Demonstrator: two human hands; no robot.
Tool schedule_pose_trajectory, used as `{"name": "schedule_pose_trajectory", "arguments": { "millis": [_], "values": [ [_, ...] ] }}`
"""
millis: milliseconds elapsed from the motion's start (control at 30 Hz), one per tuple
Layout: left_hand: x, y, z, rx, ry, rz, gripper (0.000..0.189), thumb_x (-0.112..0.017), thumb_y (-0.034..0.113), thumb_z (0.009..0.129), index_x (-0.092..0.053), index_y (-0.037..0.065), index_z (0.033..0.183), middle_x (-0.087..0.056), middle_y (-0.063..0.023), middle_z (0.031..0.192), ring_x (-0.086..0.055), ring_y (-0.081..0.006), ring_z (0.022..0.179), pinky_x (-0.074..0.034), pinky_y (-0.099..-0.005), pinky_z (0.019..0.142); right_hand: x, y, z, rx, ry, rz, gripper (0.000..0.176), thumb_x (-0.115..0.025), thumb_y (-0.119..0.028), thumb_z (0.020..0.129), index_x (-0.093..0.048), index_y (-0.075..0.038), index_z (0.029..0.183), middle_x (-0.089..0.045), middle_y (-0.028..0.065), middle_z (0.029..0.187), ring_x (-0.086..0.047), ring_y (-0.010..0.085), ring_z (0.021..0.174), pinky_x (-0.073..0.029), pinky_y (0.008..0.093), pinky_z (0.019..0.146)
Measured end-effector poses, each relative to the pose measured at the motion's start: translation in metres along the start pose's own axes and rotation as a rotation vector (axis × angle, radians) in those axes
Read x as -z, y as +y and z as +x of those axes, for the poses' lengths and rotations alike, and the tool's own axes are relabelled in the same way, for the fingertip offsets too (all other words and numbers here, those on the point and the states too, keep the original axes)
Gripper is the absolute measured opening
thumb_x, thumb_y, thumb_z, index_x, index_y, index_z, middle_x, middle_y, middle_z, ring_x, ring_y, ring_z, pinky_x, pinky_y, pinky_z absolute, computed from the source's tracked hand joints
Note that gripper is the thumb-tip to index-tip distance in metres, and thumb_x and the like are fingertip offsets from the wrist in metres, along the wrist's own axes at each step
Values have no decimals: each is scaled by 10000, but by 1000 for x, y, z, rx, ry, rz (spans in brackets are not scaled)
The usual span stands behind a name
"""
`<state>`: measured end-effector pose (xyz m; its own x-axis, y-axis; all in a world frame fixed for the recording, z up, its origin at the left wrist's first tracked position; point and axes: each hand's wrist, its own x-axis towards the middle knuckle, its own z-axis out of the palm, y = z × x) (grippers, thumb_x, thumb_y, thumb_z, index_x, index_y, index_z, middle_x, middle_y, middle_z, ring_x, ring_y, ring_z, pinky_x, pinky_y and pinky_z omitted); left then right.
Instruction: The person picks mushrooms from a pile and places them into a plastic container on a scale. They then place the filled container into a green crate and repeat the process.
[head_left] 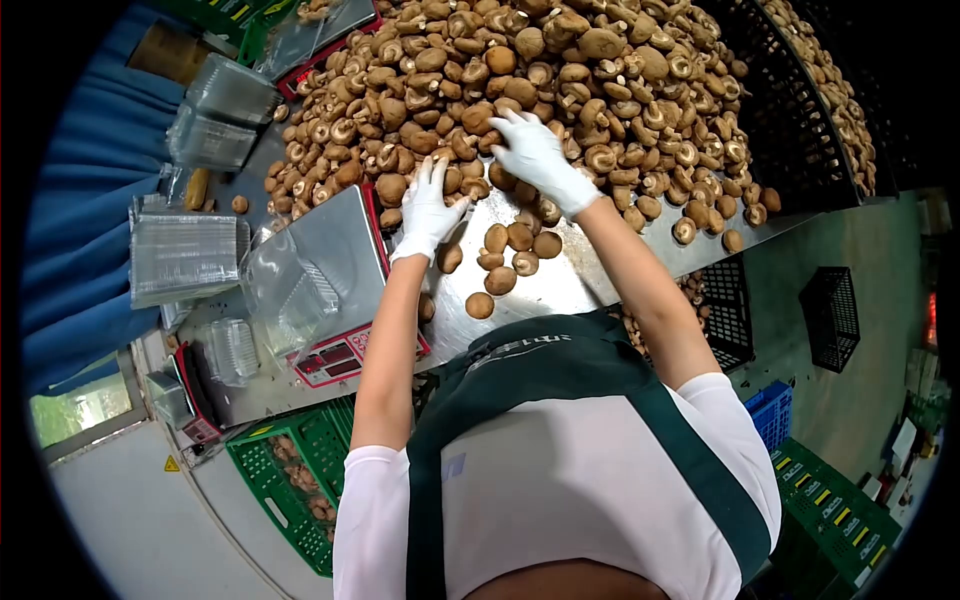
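A large heap of brown shiitake mushrooms (600, 45) covers the back of a metal table (570, 275). My left hand (430, 212), in a white glove, rests at the heap's front edge with its fingers spread, touching mushrooms beside the scale. Farther right, my gloved right hand (540, 163) reaches over the heap with its fingers apart; nothing shows in its grip, though its palm side is hidden. Several loose mushrooms (500, 281) lie on the bare metal between my forearms. A red scale (335, 360) with a metal platform stands left of my left arm, bearing a clear plastic tray (285, 285).
Stacks of clear plastic trays (185, 260) stand at the left by a blue curtain (90, 200). A black crate (790, 100) of mushrooms stands at the right. A green crate (290, 480) with packed mushrooms sits below the table's left end. Another black crate (832, 318) lies on the floor.
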<state>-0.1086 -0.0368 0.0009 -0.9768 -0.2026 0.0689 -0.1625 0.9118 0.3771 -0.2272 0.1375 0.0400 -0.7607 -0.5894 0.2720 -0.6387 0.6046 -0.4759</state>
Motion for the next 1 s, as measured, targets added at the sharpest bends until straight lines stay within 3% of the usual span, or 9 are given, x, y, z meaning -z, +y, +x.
{"name": "schedule_pose_trajectory", "arguments": {
  "millis": [100, 167, 233, 367, 433, 667, 800, 933, 1000],
  "values": [
    [-15, -2, -4, 28, -74, 122, 808, -695, 395, 729, -307, 182, 1405, -302, -107, 1465, -360, -315, 1293, -227, -505, 1082, -23, -23, 11, 136, -233, -408, 476, -638, -278, 765, -549, -109, 1201, -407, 217, 1350, -427, 394, 1215, -410, 454, 973],
    [-14, -5, -11, 20, -55, 9, 728, -684, 353, 735, -355, 177, 1360, -346, -99, 1438, -348, -318, 1297, -205, -513, 1089, -49, -35, -7, 96, -406, -71, 467, -634, -261, 766, -549, -103, 1197, -352, 233, 1387, -396, 394, 1246, -342, 475, 1024],
    [-19, -10, -32, -11, -61, -101, 635, -678, 335, 738, -426, 159, 1294, -365, -103, 1424, -354, -314, 1292, -216, -509, 1082, -82, -26, -39, 247, -116, -171, 486, -638, -206, 735, -537, -99, 1198, -360, 202, 1381, -466, 386, 1163, -448, 442, 925],
    [-23, 6, -84, -44, -103, 2, 500, -686, 289, 722, -538, 126, 1170, -345, -96, 1440, -380, -300, 1269, -255, -503, 1049, -64, -31, -82, 141, -377, 214, 382, -592, -169, 751, -572, -49, 1113, -502, 143, 1265, -518, 339, 1072, -475, 416, 833],
    [-22, 7, -108, -44, -161, -162, 490, -689, 294, 719, -560, 135, 1164, -334, -96, 1448, -379, -301, 1263, -254, -523, 1039, -55, -25, -109, 303, -273, 114, 338, -582, -172, 763, -601, -72, 1085, -549, 135, 1206, -528, 312, 1080, -461, 407, 875],
    [-8, 0, -122, -122, 84, -108, 344, -680, 245, 755, -625, 125, 1073, -468, -88, 1341, -383, -352, 1263, -279, -519, 1020, -16, -4, -110, 64, -176, 259, 266, -605, -155, 797, -626, -77, 1050, -589, 108, 1201, -553, 298, 1063, -465, 386, 902],
    [-3, -3, -87, 24, 185, -76, 494, -683, 271, 757, -546, 129, 1210, -356, -130, 1415, -307, -346, 1314, -237, -536, 1049, -6, -2, -60, 9, -37, 46, 350, -604, -144, 790, -576, -88, 1134, -550, 98, 1259, -530, 311, 1083, -470, 400, 895],
    [-24, 4, -69, 192, -115, 128, 721, -644, 490, 739, -425, 160, 1343, -327, -86, 1453, -213, -355, 1366, -140, -618, 1066, -39, -8, -33, 21, -379, -227, 531, -624, -231, 756, -494, -34, 1232, -422, 217, 1357, -446, 390, 1191, -413, 439, 975],
    [-16, 13, -73, 147, -144, 73, 698, -642, 466, 746, -428, 162, 1337, -423, -70, 1393, -207, -367, 1366, -130, -618, 1065, -57, -18, -45, 113, -403, -247, 569, -643, -208, 714, -500, -38, 1238, -431, 202, 1345, -410, 385, 1215, -408, 445, 977]
  ]
}}
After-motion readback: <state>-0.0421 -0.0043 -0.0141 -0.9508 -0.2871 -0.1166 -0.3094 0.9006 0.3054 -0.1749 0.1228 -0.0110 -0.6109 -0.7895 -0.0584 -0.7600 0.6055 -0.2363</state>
